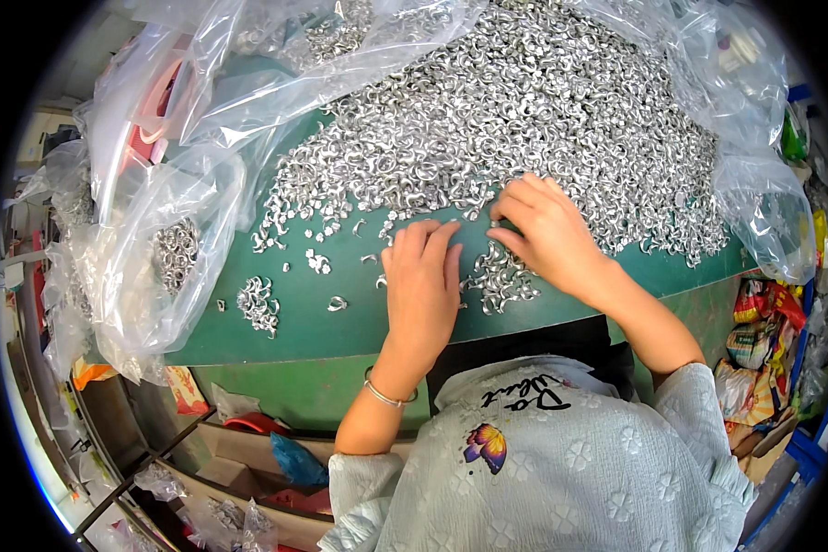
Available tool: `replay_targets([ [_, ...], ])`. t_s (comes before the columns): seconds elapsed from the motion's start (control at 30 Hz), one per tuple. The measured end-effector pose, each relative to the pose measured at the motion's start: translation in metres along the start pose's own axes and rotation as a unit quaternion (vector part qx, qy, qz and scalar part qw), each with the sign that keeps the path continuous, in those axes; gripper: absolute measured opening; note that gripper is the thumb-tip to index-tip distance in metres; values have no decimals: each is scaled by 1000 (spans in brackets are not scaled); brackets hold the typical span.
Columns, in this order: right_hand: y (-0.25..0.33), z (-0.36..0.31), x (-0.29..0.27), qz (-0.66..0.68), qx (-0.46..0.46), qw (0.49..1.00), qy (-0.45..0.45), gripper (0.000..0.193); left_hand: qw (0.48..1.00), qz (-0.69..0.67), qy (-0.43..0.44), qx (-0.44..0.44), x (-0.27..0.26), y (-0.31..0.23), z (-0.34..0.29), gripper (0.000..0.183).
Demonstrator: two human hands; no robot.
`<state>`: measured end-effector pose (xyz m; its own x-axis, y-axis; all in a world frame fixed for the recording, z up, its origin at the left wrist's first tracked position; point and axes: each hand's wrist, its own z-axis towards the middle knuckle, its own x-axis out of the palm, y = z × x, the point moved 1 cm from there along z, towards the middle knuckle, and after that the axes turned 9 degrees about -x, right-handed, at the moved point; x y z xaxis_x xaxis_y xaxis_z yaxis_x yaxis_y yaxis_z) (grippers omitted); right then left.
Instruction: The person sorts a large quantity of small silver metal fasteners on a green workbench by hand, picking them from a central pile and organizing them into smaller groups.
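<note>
A large heap of small curved silvery metal pieces [488, 120] spreads over the green tabletop [322, 322]. My left hand [421, 281] is low over the table at the heap's near edge, its fingers bent and the thumb apart from the index finger. To its right, my right hand [552, 230] reaches over the pieces at the heap's front, with thumb and index finger slightly apart. No piece shows in either hand, though the undersides of the fingers are hidden. Between and below the hands lies a loose cluster of pieces [501, 281]. Another small pile [258, 305] sits farther left.
Clear plastic bags [170, 267] drape the table's left side, with more pieces inside. Another clear plastic sheet [764, 212] hangs at the right edge. Open drawers [258, 469] sit below the table on the left. Colourful packages [754, 359] are stacked at the right.
</note>
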<state>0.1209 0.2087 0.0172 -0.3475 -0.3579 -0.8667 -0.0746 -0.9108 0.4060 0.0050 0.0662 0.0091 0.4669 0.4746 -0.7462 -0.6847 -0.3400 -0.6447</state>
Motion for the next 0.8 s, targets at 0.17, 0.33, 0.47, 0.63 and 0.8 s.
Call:
replay_targets([
  [0.17,-9,-8,-10,62,21,998,-12,17,1000,21,-18,-4,-1,6,1,27],
  [0.33,-5,12,-4,-52,11,998,-20,20,997,67,-7,42,9,-1,9,27],
  [0.47,-13,12,-15,-168,28,985,-9,20,992,124,-34,17,-4,18,7,24],
  [0.63,0,26,8,-74,-59,995,-20,40,989,126,-17,78,-5,10,15,37],
  [0.8,15,30,20,-19,-60,998,1,47,964,229,-15,130,-17,29,32,37],
])
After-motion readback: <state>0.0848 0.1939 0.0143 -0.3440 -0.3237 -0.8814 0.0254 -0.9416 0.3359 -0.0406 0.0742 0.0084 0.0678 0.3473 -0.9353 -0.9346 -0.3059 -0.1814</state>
